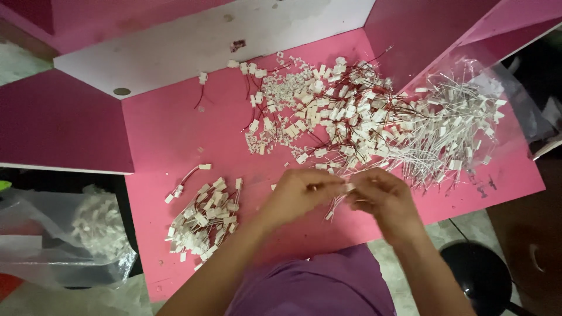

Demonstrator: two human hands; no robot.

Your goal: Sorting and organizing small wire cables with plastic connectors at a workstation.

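The left hand [300, 193] and the right hand [380, 196] meet fingertip to fingertip, each grip pinched narrow on a small white plug [349, 187] held between them — its thin wires [333, 208] trail down and toward the person. Both hands sit equally close to it. Just beyond the plug lies the big tangle of plugs and red wires [345, 117] on the pink surface [170, 134]; to the plug's left, a smaller heap of white pieces [205, 219].
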